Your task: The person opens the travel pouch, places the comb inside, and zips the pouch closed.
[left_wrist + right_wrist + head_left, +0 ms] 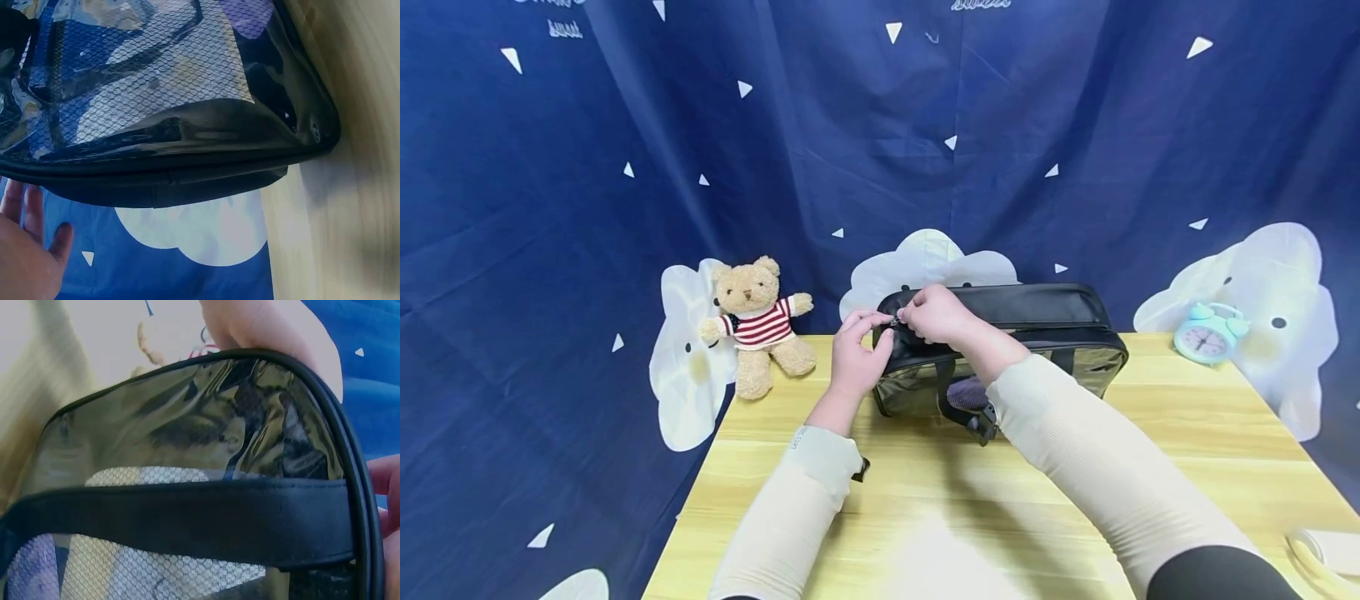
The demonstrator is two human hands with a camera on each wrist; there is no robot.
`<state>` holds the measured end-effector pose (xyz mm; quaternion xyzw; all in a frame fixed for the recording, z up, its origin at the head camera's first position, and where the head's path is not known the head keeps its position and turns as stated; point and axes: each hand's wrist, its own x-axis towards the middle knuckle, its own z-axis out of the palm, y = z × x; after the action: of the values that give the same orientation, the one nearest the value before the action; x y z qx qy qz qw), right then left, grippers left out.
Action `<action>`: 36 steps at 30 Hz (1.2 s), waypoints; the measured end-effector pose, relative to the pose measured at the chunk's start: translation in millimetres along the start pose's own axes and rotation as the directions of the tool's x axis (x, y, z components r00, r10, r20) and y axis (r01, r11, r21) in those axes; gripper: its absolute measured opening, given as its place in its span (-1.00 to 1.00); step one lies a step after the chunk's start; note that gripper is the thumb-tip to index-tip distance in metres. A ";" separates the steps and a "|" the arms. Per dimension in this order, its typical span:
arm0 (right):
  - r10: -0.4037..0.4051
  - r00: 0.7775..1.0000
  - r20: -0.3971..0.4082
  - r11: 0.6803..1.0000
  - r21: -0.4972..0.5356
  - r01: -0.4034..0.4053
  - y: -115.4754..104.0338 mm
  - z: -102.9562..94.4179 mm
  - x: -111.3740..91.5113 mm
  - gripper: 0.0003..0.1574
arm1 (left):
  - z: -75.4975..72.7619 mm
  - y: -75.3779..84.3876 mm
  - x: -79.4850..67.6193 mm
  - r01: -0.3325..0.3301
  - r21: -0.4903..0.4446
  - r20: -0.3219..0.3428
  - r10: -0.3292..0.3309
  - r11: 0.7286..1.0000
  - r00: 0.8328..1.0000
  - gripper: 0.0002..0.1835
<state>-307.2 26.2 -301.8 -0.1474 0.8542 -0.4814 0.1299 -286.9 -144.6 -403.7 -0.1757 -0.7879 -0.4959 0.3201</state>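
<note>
"Head view: which way did the black bag [1033,304] lie from your hands?"

"It stood ahead of you, its long axis running left to right. Both your hands met at the bag's left end, so nearly all its length stretched away to their right."

"Which hand was nearer that end?"

"Your left hand [856,354], gripping the bag's top left corner between thumb and forefinger. Your right hand [943,317] reached over the bag's front, fingertips pinching the zip pull [894,320] (tiny, partly hidden) by that corner."

"And what did the coming move turn on?"

"That offset, I judged: your left sat outermost to brace the bag's end, while your right had the bag's length on its own side."
</note>
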 end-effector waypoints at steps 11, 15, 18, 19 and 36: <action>0.031 0.998 -0.056 0.997 0.074 -0.027 0.5 -0.3 -0.2 -0.62 | 2.7 -1.9 8.1 0.205 -0.134 0.053 -0.199 0.970 0.979 -0.80; 0.001 0.994 -0.107 1.000 0.015 0.000 -1.0 -1.4 -1.5 -0.70 | 3.6 -0.5 8.9 0.200 -0.127 0.040 -0.196 0.972 0.980 -0.83; -0.021 0.990 -0.137 0.999 -0.031 0.017 -2.2 -2.0 -1.6 -0.79 | 3.8 0.9 8.6 0.195 -0.128 0.035 -0.192 0.972 0.981 -0.83; -0.026 0.989 -0.147 0.999 -0.041 0.020 -2.7 -2.3 -1.8 -0.80 | 4.1 1.0 8.6 0.192 -0.124 0.032 -0.190 0.973 0.981 -0.84; 0.103 0.969 -0.226 0.935 0.354 -0.017 -1.3 -3.8 0.2 -0.88 | 3.8 -3.9 13.3 0.159 -0.100 0.013 -0.158 0.982 0.987 -0.85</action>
<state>-308.6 28.5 -298.8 -0.0360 0.7687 -0.6353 0.0641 -300.2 -143.4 -398.4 -0.1296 -0.7742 -0.5585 0.2683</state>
